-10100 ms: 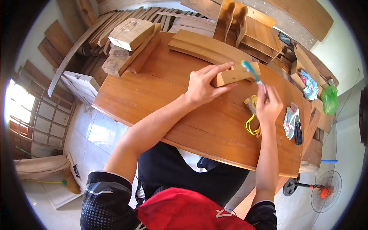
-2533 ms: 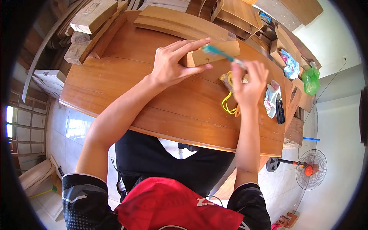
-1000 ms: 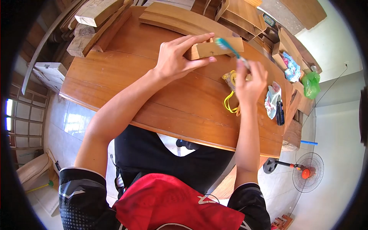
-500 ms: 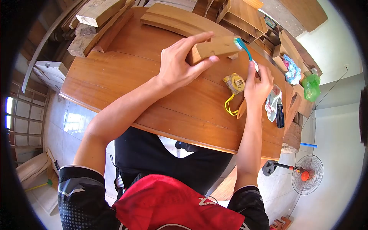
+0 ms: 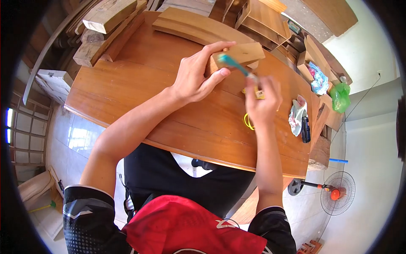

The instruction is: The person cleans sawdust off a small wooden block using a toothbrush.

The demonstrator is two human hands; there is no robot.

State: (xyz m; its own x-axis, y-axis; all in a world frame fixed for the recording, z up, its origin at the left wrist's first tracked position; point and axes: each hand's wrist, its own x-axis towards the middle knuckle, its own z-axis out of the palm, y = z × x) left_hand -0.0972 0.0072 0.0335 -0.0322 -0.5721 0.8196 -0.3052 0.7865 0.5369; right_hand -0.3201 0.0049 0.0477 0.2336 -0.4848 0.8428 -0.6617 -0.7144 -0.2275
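My left hand [image 5: 195, 75] grips the near end of a wooden block [image 5: 247, 52], held over the brown wooden table [image 5: 198, 122]. A teal toothbrush [image 5: 238, 65] is pinched in my right hand [image 5: 264, 98], which is smeared by motion. Its bristle head overlaps the block's near end, close to my left thumb. Partly covered by my right hand, a yellow tape measure [image 5: 259, 94] rests on the table, and its yellow strap [image 5: 248, 122] shows beside my wrist.
On the table's right side lie a crumpled cloth [image 5: 297, 116] and a black-handled tool [image 5: 305, 129]. Thick timber pieces [image 5: 111, 17] are stacked at the back left. Along the far edge sits a curved board [image 5: 196, 25]. A fan [image 5: 337, 193] stands at right.
My right hand has swung left with the toothbrush, whose head went from the block's far end to its near end. My left hand still holds the block.
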